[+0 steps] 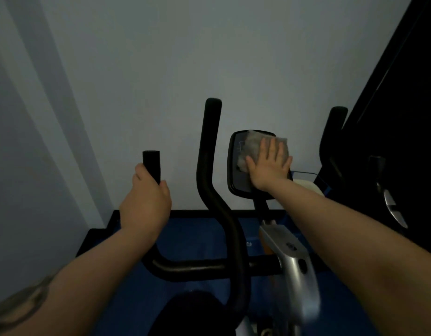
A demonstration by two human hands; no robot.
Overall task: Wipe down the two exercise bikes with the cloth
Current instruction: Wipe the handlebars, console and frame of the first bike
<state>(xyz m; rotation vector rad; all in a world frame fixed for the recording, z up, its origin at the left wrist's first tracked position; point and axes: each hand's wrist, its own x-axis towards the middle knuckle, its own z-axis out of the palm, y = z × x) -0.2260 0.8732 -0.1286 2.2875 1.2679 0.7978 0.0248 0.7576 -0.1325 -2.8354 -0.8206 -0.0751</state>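
Right hand (270,163), fingers spread flat, presses the cloth (255,147) onto the bike (292,258) console (238,166). Left of the console, left hand (145,202) grips a handlebar (151,167).

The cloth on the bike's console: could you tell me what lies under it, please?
Under the cloth is the dark console; the right hand presses flat on top. The console's left strip and lower edge show, but the covered part cannot be seen.

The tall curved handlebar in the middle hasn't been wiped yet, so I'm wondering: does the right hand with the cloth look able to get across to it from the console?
Probably yes. The right hand presses the cloth flat on the console, and the tall handlebar stands just left of it with nothing between them.
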